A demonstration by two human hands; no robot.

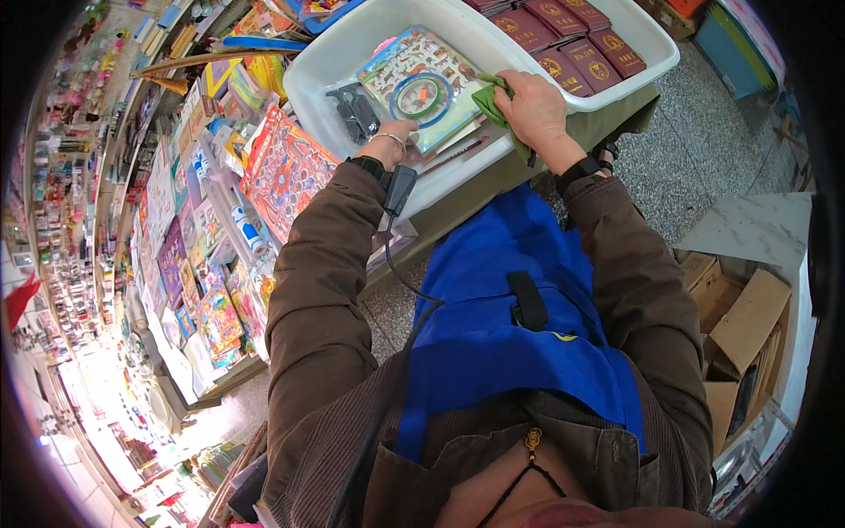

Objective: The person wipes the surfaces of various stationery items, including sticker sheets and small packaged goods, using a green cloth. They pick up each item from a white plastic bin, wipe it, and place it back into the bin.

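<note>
My left hand (398,136), with a bangle at the wrist, reaches into a white plastic bin (455,195). It is at the lower edge of packaged sticker sheets (455,56); its fingertips are partly hidden, so I cannot tell whether it grips anything. On the sheets lie round rings (451,99), one blue and one green. Left of them sits a black item in clear wrap (356,112), and a thin dark red stick (455,157) lies along the near side. My right hand (536,109) holds a crumpled green cloth (490,102) over the bin's near right rim.
A white bin section (662,56) at the right holds stacked maroon booklets (597,69). Packaged paper goods (290,168) crowd the display on the left. Opened cardboard boxes (749,320) stand at lower right. A black cable (399,267) hangs from a device at my left wrist.
</note>
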